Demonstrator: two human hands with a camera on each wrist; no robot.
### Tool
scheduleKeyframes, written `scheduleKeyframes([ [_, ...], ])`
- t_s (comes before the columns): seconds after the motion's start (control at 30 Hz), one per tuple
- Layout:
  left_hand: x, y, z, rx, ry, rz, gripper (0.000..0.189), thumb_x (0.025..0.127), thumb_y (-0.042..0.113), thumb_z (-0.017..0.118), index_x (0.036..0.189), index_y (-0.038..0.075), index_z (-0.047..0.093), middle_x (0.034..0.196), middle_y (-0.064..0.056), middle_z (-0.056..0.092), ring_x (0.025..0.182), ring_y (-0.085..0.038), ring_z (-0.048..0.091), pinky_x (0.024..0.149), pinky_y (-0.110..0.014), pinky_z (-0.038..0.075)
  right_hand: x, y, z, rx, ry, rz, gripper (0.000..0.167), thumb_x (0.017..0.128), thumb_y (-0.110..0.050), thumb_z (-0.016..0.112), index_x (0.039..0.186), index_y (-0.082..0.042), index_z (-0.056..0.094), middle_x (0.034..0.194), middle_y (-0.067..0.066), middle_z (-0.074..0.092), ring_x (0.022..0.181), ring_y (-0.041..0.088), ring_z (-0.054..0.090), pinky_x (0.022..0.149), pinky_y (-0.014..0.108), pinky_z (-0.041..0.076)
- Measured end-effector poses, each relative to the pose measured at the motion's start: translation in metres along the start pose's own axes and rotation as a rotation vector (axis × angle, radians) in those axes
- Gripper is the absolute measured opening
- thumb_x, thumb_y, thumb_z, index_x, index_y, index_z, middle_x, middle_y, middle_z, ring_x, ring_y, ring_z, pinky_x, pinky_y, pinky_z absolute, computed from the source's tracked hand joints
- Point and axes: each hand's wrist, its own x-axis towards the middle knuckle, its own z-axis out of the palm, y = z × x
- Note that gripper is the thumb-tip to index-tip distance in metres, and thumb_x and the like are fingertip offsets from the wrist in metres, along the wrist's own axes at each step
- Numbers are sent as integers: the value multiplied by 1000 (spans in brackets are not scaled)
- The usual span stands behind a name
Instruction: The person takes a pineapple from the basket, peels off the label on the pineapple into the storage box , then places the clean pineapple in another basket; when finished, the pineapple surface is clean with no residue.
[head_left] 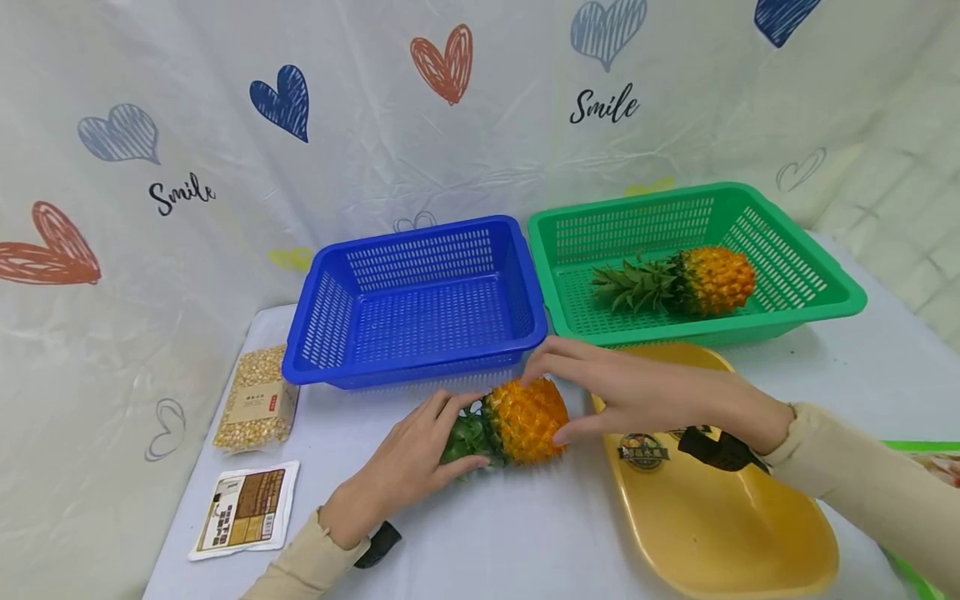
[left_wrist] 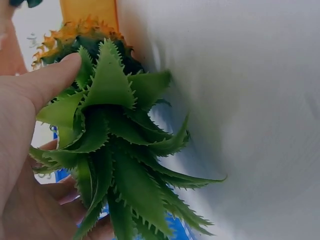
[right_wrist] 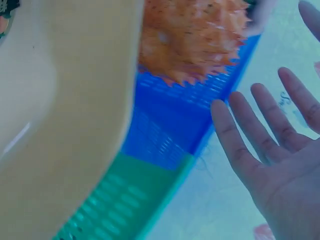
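Note:
A pineapple (head_left: 527,421) with an orange body lies on the white-covered table in front of the blue basket, its green crown (left_wrist: 125,135) toward the left. My left hand (head_left: 411,446) holds it by the crown; in the left wrist view the thumb lies over the leaves near the body, with fingers on the far side, partly hidden by leaves. Above the pineapple's right end is my right hand (head_left: 622,387), thumb and fingers spread. The right wrist view shows those fingers (right_wrist: 272,135) fairly straight, with nothing between them.
Behind stand a blue basket (head_left: 416,367) and a green basket (head_left: 795,312) with a second pineapple (head_left: 716,279) inside. A yellow basin (head_left: 750,533) sits at the right, under my right forearm. At left are a bag of yellow kernels (head_left: 258,400) and a flat white packet (head_left: 246,510).

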Motion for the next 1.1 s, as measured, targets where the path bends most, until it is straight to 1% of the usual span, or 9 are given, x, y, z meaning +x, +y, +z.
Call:
scheduleKeyframes([
  [0.1,0,0,0,15,1,10,74,93,46,79,151,11,49,120,-8,58,94,-19,61,81,-41,57,7,6,6,26,-19,-5,58,93,-30,82,142,-14,54,143,-3,49,136,20,48,108,45,49],
  [0.2,-2,1,0,32,7,20,74,93,47,79,151,11,50,121,-8,59,94,-19,62,81,-41,57,13,9,12,37,-65,2,70,88,-26,87,148,-14,51,147,-2,46,138,21,46,110,45,48],
  [0.37,-3,0,0,50,33,57,76,91,46,81,150,10,50,120,-7,59,91,-18,62,78,-38,57,20,10,19,-3,-134,-12,84,84,-21,91,154,-12,45,152,6,43,142,29,45,111,50,47],
  [0.43,-3,0,0,54,41,72,76,90,45,82,150,10,50,119,-7,59,90,-17,61,76,-37,56,22,10,21,-24,-157,-2,88,83,-19,92,156,-12,43,153,6,43,142,29,44,111,50,47],
  [0.6,-2,-1,1,67,44,93,76,90,45,83,148,9,50,118,-7,58,88,-16,59,74,-35,54,26,10,25,-59,-207,25,92,81,-16,93,157,-15,42,150,1,44,138,23,47,109,48,49],
  [0.7,-2,-1,0,73,43,101,76,89,45,83,148,9,51,119,-7,58,88,-16,59,74,-35,54,26,10,26,-76,-212,16,93,80,-15,94,157,-15,43,149,1,45,135,23,48,108,48,50],
  [0.87,-2,0,-2,74,42,111,76,89,45,83,147,9,50,119,-7,58,88,-17,59,74,-35,53,26,10,26,-99,-206,-2,93,79,-15,94,157,-13,43,149,1,46,136,24,48,107,51,50],
  [1.1,-2,1,-2,58,39,98,76,89,45,84,147,11,50,120,-7,59,91,-18,61,77,-37,55,28,13,25,-99,-219,-33,90,81,-18,93,155,-13,43,148,1,47,135,27,49,107,54,49],
])
